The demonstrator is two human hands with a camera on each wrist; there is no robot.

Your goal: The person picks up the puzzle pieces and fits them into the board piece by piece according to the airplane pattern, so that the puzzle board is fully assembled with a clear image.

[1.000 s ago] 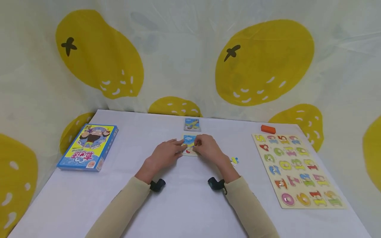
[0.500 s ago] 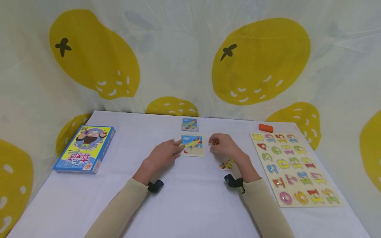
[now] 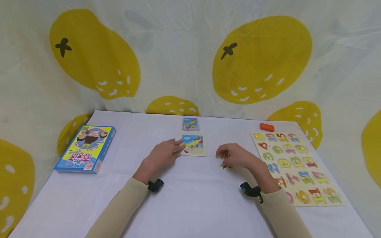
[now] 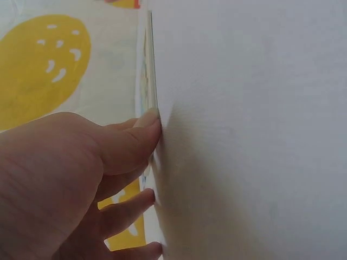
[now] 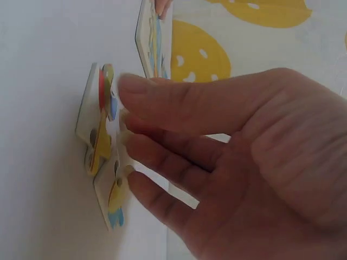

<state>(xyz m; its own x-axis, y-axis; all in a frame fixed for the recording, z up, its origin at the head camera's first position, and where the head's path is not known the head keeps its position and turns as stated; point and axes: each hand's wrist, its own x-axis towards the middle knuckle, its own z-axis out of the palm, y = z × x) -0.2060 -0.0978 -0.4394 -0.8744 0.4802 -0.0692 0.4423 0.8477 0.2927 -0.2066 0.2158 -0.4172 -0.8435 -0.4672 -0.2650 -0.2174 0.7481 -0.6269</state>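
Observation:
A small jigsaw board [image 3: 195, 151] with a yellow aeroplane picture lies at the middle of the table. My left hand [image 3: 164, 154] rests at its left edge, fingers extended over the corner. Close up in the left wrist view, the thumb [image 4: 133, 146] touches the edge of the board. To the right of it, my right hand [image 3: 238, 157] hovers over loose jigsaw pieces [image 3: 225, 167], partly hiding them. In the right wrist view, the relaxed fingers [image 5: 168, 160] and thumb are close to the pieces [image 5: 97, 130], with nothing visibly held.
Behind the board lies a small picture card or tile [image 3: 190, 124], also with an aeroplane. A blue and yellow box [image 3: 86, 148] is at the left. A number puzzle board [image 3: 297, 168] lies at the right, with an orange block [image 3: 267, 127] behind it.
My right hand has left the jigsaw board and moved right and nearer, down to the loose pieces. My left hand has stayed at the left edge of the board.

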